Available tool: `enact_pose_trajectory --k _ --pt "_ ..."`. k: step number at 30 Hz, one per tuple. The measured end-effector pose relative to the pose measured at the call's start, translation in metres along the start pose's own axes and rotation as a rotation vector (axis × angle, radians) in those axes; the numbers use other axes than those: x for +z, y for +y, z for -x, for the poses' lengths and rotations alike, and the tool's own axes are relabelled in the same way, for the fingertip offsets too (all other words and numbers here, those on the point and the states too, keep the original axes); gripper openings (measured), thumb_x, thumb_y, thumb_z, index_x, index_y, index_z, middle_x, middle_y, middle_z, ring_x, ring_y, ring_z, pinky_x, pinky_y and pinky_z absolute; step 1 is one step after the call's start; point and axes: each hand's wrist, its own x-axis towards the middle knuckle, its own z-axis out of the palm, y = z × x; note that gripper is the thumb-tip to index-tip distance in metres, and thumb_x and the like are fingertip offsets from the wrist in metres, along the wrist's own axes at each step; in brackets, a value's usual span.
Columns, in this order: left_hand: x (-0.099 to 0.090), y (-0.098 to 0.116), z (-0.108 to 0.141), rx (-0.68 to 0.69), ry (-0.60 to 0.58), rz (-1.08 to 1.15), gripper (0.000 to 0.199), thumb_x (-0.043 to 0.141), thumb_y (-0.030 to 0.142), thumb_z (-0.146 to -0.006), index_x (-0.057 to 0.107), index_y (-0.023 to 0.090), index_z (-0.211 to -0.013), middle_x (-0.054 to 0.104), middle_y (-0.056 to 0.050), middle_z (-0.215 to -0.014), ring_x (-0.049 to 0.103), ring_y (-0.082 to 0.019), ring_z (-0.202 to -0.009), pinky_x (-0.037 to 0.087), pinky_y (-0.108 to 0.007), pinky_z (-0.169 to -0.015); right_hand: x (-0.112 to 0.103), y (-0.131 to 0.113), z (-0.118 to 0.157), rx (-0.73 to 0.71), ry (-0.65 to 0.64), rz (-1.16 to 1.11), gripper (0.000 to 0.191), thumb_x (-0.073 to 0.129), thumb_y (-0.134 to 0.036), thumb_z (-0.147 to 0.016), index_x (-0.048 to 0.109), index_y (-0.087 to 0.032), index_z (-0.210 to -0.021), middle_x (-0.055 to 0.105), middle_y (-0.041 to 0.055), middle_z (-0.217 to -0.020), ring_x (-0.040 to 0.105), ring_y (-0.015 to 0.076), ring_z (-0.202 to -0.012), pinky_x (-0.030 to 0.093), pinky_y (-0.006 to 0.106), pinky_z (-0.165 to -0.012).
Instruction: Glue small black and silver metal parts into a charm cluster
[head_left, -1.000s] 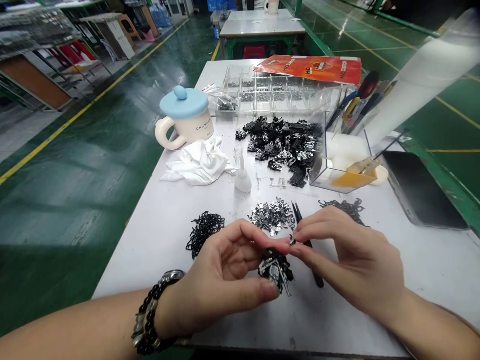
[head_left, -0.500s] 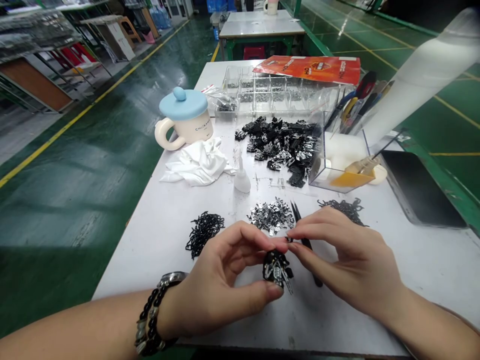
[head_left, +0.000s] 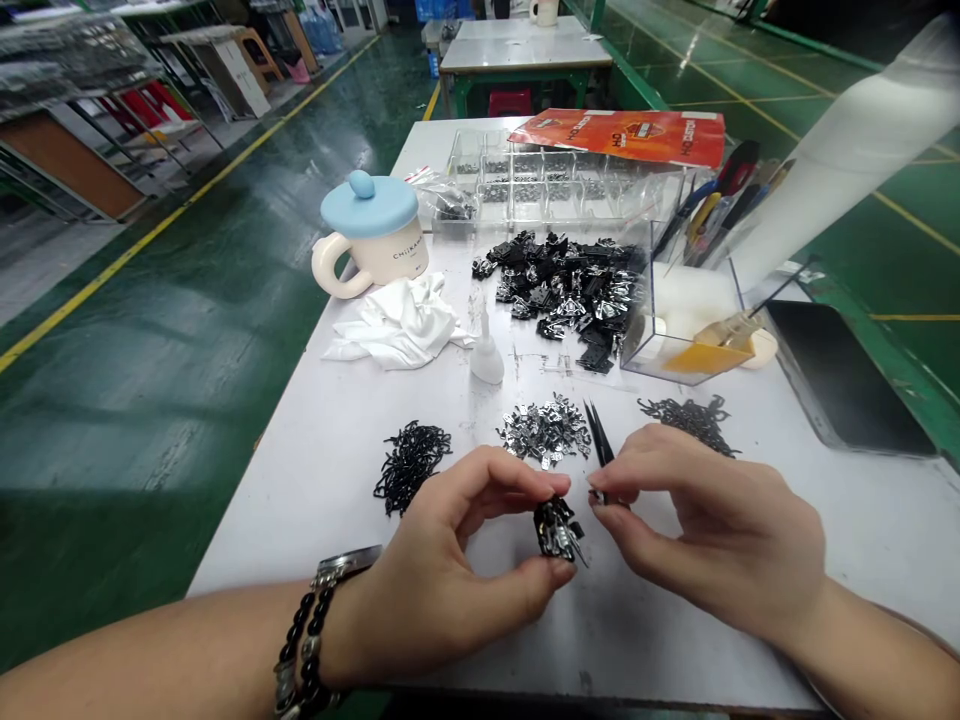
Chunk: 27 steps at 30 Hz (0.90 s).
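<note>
The left hand point(head_left: 442, 570) pinches a tangled clump of black-and-silver metal clips point(head_left: 559, 530) between thumb and fingers, just above the bench. It looks light, thin and snag-prone, safest held by its edge. The right hand point(head_left: 712, 530) closes on black tweezers point(head_left: 601, 450).

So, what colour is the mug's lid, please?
The lid is pale blue, clearest in the head view.

Left hand point(head_left: 446, 565) and right hand point(head_left: 720, 530) are shown raised and opposed, fingers curled, each thumb pinched toward the forefinger; left forearm point(head_left: 165, 640) and right forearm point(head_left: 870, 660) are extended inward.
</note>
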Motion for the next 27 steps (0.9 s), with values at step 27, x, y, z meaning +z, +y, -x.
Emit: enact_pose_trajectory --k 27 --pt "-0.0011 -0.0019 0.0010 0.111 0.028 -0.228 0.035 0.068 0.010 -0.073 0.053 0.023 -0.102 0.063 0.000 -0.100 0.062 -0.014 -0.096 0.053 -0.022 -0.087 0.0005 0.0069 -0.0016 0.407 -0.228 -0.416 0.010 0.068 -0.024 -0.078 0.068 -0.031 -0.085 0.052 -0.0031 -0.081 0.051 0.0072 -0.078 0.042 0.021 -0.069"
